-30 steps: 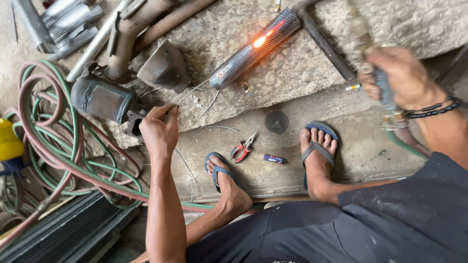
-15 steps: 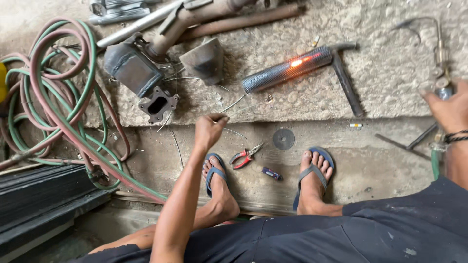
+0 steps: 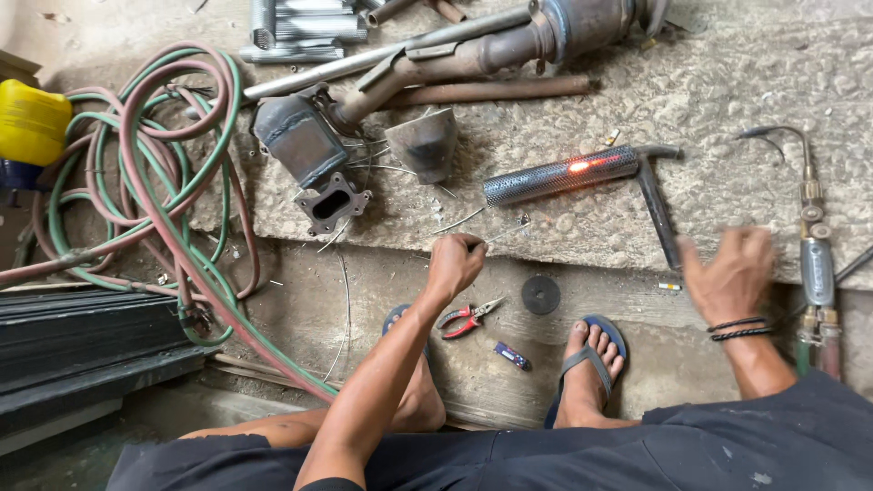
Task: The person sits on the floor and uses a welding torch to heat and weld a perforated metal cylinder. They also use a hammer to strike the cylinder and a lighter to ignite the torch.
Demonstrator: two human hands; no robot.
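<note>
The left hand (image 3: pixel 455 264) reaches forward from a straight forearm, its fingers (image 3: pixel 468 244) curled shut and pinching the near end of a thin filler rod (image 3: pixel 505 233). The rod runs from the fingertips up and to the right, its far tip lying on the concrete slab (image 3: pixel 564 82) just short of the perforated tube (image 3: pixel 559 176). The rod is so fine that its far end is hard to follow against the rough concrete.

The right hand (image 3: pixel 732 277) hovers palm down with the wrist bent, fingers (image 3: pixel 755 241) spread open and holding nothing; it is blurred. Just right of those fingers lies the welding torch (image 3: pixel 812 245), long axis running away from the person, curved nozzle pointing up and left at the far end. Its lower part and hoses are cut off by the arm and dark clothing.

The perforated tube lies beyond the left fingers, long axis almost level, tilting up slightly to the right, with an orange glowing patch near its right end. A hammer (image 3: pixel 655 205) sits against that end, handle pointing back toward the right hand.

Below the left fingers, red-handled pliers (image 3: pixel 466 318) lie on the lower step, beside a dark round disc (image 3: pixel 541 295). Coiled green and red hoses (image 3: pixel 136 191) sprawl well to the left.
</note>
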